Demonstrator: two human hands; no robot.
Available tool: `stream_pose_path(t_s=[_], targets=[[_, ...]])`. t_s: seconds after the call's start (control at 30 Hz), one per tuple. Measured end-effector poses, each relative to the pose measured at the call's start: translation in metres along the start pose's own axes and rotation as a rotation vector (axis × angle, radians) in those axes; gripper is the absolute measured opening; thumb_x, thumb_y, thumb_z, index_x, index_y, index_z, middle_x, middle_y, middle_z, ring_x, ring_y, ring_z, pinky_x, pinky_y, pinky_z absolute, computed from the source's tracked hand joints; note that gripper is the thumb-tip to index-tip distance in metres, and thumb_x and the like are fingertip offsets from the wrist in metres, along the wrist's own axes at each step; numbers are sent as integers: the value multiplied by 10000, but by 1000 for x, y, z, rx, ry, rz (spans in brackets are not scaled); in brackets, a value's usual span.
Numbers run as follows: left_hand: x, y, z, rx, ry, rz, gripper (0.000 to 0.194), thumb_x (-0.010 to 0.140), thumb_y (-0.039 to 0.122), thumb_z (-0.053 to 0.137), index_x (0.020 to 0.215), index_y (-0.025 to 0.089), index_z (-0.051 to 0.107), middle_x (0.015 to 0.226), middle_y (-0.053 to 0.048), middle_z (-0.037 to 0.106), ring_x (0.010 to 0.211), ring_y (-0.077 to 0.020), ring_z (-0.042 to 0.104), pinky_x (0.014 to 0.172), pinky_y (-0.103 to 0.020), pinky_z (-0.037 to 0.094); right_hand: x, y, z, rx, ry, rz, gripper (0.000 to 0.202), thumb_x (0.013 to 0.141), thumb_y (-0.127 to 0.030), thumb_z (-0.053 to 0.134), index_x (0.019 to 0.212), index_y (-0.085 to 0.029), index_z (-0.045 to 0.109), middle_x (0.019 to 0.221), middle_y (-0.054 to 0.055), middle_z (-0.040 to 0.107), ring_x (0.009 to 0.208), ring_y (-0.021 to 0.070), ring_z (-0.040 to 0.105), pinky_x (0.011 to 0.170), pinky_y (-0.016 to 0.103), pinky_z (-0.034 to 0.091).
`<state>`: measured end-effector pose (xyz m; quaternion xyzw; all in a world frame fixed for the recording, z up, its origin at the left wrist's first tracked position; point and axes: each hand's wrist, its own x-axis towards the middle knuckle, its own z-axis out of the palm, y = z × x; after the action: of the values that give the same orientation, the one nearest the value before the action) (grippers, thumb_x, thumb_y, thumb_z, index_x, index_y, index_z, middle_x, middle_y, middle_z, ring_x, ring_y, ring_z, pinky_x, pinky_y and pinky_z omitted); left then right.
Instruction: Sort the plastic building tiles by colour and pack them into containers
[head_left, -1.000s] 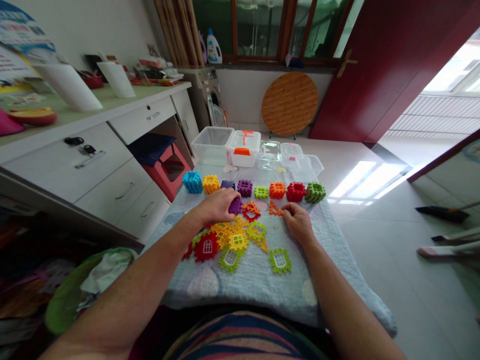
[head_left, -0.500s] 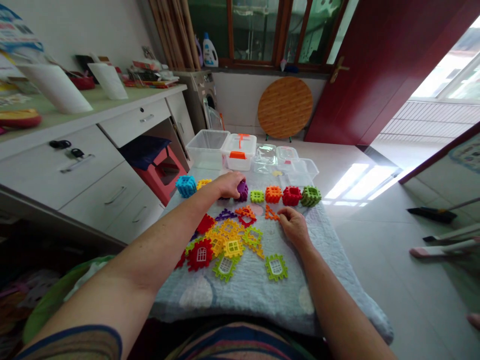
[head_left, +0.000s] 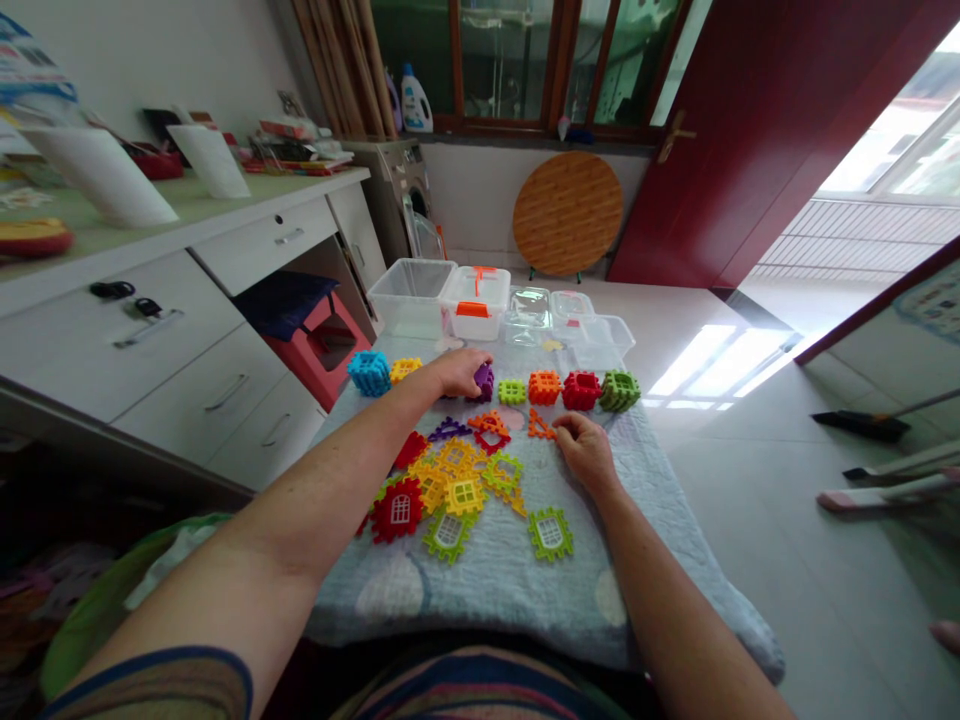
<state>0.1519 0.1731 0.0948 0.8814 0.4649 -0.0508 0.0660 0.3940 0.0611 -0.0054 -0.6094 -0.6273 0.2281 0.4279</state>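
At the back row, my left hand (head_left: 463, 372) has its fingers curled over a stack of purple interlocking building pieces (head_left: 486, 382), hiding part of it. My right hand (head_left: 585, 448) pinches the right corner of an orange triangular building piece (head_left: 538, 425) low over the cloth. Nearer to me lies a loose heap of yellow pieces (head_left: 456, 458), with a red window piece (head_left: 400, 510) and a green window piece (head_left: 450, 535) at its front. Another green window piece (head_left: 550, 535) lies apart to the right. Just behind the heap are purple triangles (head_left: 450, 429) and a red piece (head_left: 492, 440).
Stacks sorted by colour line the row: blue (head_left: 370, 373), yellow (head_left: 406, 369), light green (head_left: 512, 391), orange (head_left: 544, 387), red (head_left: 582, 390) and dark green (head_left: 620, 390). Behind them stand a clear bin (head_left: 412, 312), an orange-latched box (head_left: 477, 315) and smaller clear containers (head_left: 531, 308). A light-blue cloth (head_left: 517, 590) covers the table.
Both hands stay nearly where they were, left on the purple stack and right at the orange triangle. The whole view has shifted slightly.
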Motion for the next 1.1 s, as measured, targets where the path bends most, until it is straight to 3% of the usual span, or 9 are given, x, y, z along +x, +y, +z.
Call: stream_pose_path(t_s=[0.4,0.6,0.73,0.83,0.93,1.1], targets=[[5,-6,4,-18,25,-2,748,646,209,712,1353,109,489,1320,-153,606,1146,-262,607,954,-283,461,0,1,1,-10,0,-1,206,726,-291,488,734,-192,668,627,7,622,599,160,540,623,264,409],[7,-5,4,-35,19,-3,732,659,187,705,1354,112,487,1306,-147,618,1129,-263,618,958,-300,471,0,2,1,-7,7,0,212,726,-289,486,743,-189,673,602,-2,598,565,153,515,604,265,396],[0,-3,0,-55,125,49,776,635,210,739,1354,86,476,1380,-188,540,1259,-297,522,1073,-364,395,-1,3,1,-17,2,-4,212,734,-284,482,751,-193,673,623,2,615,595,160,537,633,271,406],[-21,-6,-3,-107,301,95,716,679,247,715,1339,99,482,1388,-182,517,1301,-298,468,1117,-419,345,-1,4,1,-16,-2,4,218,735,-288,480,755,-191,675,621,5,617,587,161,532,618,273,401],[-61,-16,2,-187,412,67,551,770,228,610,1304,133,510,1366,-150,533,1275,-271,486,1104,-431,364,-1,4,0,-14,-4,10,224,731,-302,488,764,-189,678,611,6,610,582,163,526,607,275,396],[-146,-41,32,-252,332,-99,365,834,227,456,1152,123,604,1219,-149,621,1184,-269,559,1070,-445,408,-2,3,1,-13,3,5,231,729,-326,497,762,-186,677,602,2,595,560,157,501,593,280,386]])
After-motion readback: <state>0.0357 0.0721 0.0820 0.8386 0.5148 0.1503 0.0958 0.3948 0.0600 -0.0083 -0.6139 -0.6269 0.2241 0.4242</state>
